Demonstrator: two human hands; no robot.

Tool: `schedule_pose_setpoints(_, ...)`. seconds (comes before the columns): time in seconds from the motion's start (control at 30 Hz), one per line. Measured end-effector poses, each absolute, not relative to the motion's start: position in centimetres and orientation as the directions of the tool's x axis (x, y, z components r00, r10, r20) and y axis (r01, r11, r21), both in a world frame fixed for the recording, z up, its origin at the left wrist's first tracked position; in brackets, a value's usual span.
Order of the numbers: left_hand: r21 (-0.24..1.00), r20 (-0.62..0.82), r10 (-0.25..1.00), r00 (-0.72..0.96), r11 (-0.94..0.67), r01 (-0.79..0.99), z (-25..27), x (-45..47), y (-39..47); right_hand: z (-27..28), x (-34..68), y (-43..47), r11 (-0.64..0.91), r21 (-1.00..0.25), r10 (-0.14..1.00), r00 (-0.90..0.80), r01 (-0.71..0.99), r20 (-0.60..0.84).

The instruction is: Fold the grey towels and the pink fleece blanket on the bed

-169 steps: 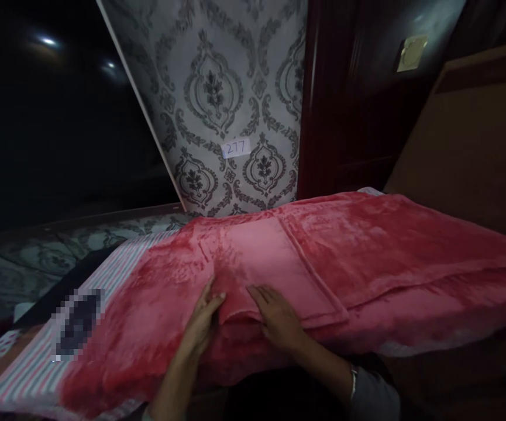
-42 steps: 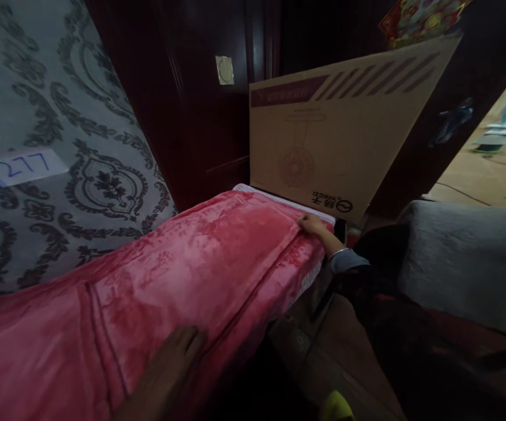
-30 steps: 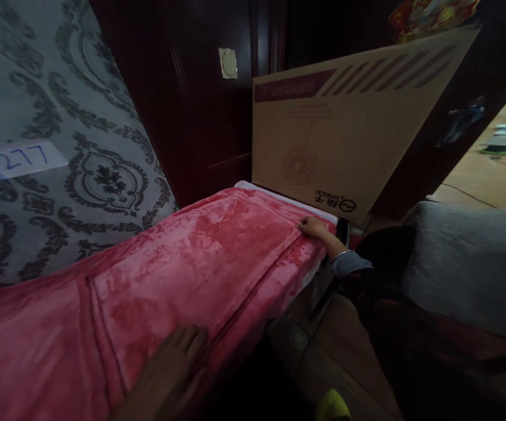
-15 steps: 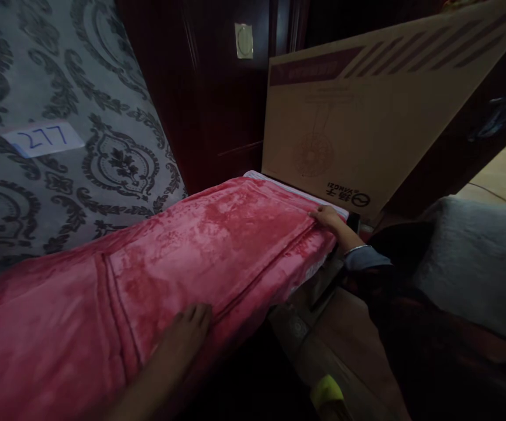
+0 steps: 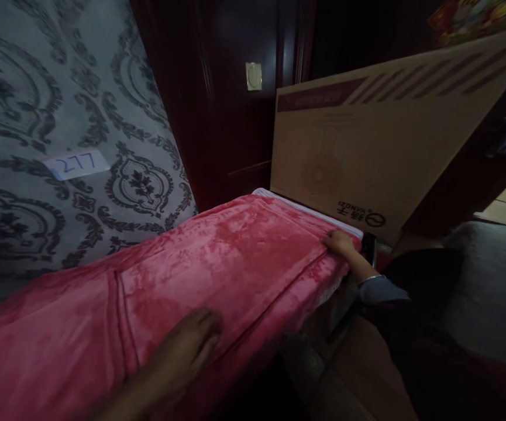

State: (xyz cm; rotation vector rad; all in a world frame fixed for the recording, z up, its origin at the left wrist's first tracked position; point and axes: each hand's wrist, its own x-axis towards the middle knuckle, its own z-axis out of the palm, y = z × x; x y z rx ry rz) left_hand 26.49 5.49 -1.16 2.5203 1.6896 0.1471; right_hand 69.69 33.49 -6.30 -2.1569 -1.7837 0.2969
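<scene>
A folded pink plush blanket (image 5: 235,251) lies on a long, narrow surface that it mostly covers. Its layers show as a raised crosswise fold at the left and a lengthwise folded edge along the near side. My right hand (image 5: 341,242) is at the far right corner of the top layer, its fingers bent and closed on the blanket's edge. Nearer to me, my left hand (image 5: 189,345) hovers over or just touches the blanket close to the lengthwise fold. Its fingers are loosely bent with nothing between them, slightly blurred.
A large cardboard box (image 5: 344,164) stands upright beyond the far end. Patterned wallpaper (image 5: 143,181) with a paper label marked 277 (image 5: 77,164) runs along the left. A dark red door or panel (image 5: 230,128) carries a switch (image 5: 253,76). Grey fluffy fabric (image 5: 494,292) is at right.
The view has tilted up, so everything sits lower in it. My left hand's fingers have lifted and curled a little; my right hand stays at the blanket's far corner.
</scene>
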Motion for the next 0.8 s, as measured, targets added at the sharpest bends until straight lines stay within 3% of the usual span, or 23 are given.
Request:
schedule_pose_setpoints(0.1, 0.068, 0.089, 0.94, 0.33, -0.337, 0.939, -1.0, 25.5, 9.3, -6.2, 69.3, 33.5, -0.151, -0.334, 0.984, 0.175, 0.93, 0.042)
schedule_pose_setpoints(0.23, -0.023, 0.008, 0.993, 0.119, -0.119, 0.993, -2.7, 23.6, 13.3, -5.9, 68.8, 33.6, -0.154, -0.296, 0.986, 0.166, 0.942, 0.014)
schedule_pose_setpoints(0.33, -0.053, 0.057, 0.998, 0.028, -0.025, 0.998, -4.5, 22.5, 14.5, -5.3, 68.1, 34.3, -0.128, -0.296, 0.99, 0.138, 0.947, 0.014)
schedule_pose_setpoints(0.43, -0.072, 0.166, 0.985, 0.041, -0.029, 0.997, -6.0, 21.9, 14.5, -4.3, 65.9, 36.4, -0.05, -0.333, 0.996, 0.071, 0.941, 0.05)
schedule_pose_setpoints(0.6, -0.061, 0.194, 0.98, 0.047, -0.035, 0.998, -7.2, 21.5, 14.3, -2.7, 59.0, 42.2, 0.131, -0.45, 0.989, -0.083, 0.883, 0.125)
schedule_pose_setpoints(0.8, -0.069, 0.252, 0.965, 0.071, -0.055, 0.996, -8.0, 20.8, 14.4, -2.7, 54.0, 48.3, 0.152, -0.532, 0.986, -0.093, 0.833, 0.137)
